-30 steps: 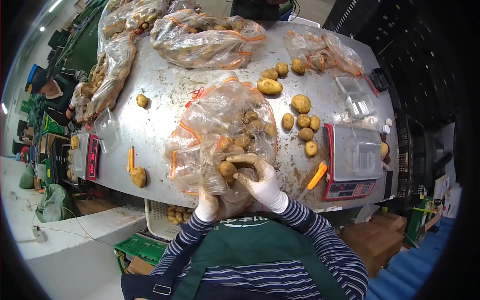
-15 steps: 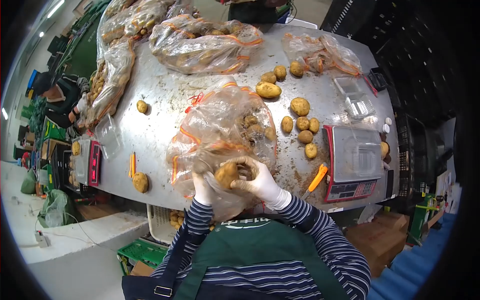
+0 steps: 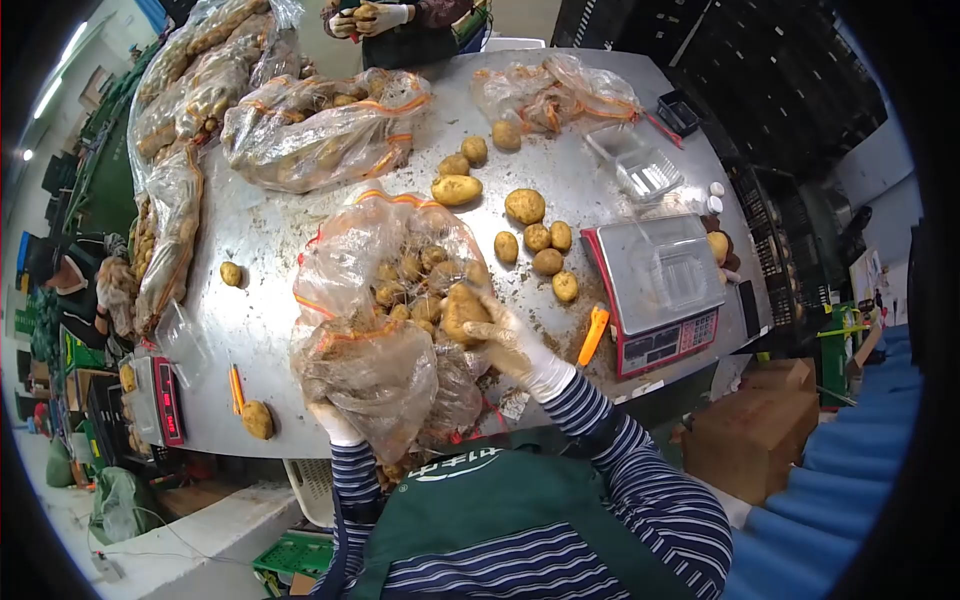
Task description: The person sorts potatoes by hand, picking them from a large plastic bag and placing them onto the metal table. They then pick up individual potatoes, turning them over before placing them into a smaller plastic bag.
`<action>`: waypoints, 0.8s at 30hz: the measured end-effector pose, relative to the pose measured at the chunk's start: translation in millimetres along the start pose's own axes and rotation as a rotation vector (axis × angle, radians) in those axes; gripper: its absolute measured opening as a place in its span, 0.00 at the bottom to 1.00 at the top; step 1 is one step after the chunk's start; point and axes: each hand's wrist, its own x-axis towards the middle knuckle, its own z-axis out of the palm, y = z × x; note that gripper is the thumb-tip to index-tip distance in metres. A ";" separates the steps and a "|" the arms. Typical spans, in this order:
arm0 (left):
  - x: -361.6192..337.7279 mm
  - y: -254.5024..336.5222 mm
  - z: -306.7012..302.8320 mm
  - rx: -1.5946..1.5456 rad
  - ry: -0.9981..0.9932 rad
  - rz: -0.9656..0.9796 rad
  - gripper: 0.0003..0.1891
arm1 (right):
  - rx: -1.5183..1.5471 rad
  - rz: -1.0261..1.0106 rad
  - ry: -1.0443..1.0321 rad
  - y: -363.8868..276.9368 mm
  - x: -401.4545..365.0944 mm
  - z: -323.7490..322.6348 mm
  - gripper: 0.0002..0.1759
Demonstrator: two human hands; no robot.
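Observation:
A large potato (image 3: 463, 312) is in my gloved right hand (image 3: 512, 345), its fingers closed around the near right side. It is over the open mouth of a clear plastic bag (image 3: 370, 385) with orange stripes. Inside the bag lie several smaller potatoes (image 3: 412, 268) and dirt. My gloved left hand (image 3: 337, 424) grips the bag's near left edge, its fingers largely hidden by the crumpled film. Right of the bag, several loose potatoes (image 3: 525, 206) rest on the metal table (image 3: 260, 330).
On the right are a scale (image 3: 650, 280) bearing a clear tray and an orange-handled knife (image 3: 594, 335). More potato bags (image 3: 320, 135) line the back and left. A second scale (image 3: 165, 400) stands at left. Co-workers' gloved hands (image 3: 382, 17) show at the far edge.
My hands have moved apart, the left going left with the bag edge. The bag's mouth has opened, showing the potatoes inside. The large potato stays in my right hand. The camera view has shifted.

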 end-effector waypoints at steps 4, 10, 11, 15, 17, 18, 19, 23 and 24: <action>26.8 42.7 -33.0 0.173 0.082 0.220 0.26 | -1.089 -0.187 0.284 24.0 13.9 -86.5 0.33; 50.9 78.5 -129.6 0.082 0.182 0.284 0.25 | -2.043 -0.406 0.300 36.4 25.0 -165.4 0.25; 52.5 79.4 -150.8 0.149 0.226 0.344 0.24 | -2.173 -0.401 0.418 27.4 25.9 -158.7 0.20; 42.9 79.2 -134.7 0.425 0.339 0.440 0.22 | -1.789 -0.692 0.368 9.1 49.7 -103.7 0.17; 31.8 70.7 -87.9 0.496 0.275 0.354 0.17 | -1.545 -0.659 0.055 30.7 73.9 -67.4 0.17; 32.4 52.1 -92.7 0.532 0.215 0.189 0.17 | -1.563 -0.649 -0.064 46.6 90.3 -48.4 0.16; 32.3 30.7 -96.9 0.562 0.147 0.022 0.18 | -1.585 -0.537 -0.142 57.5 103.3 -25.4 0.19; 0.6 11.9 -0.9 1.030 -0.402 -0.153 0.15 | -1.417 -0.172 -0.360 125.0 168.0 31.9 0.21; -4.7 0.7 10.8 1.163 -0.498 -0.096 0.15 | -1.373 -0.294 -0.423 135.4 176.3 53.3 0.18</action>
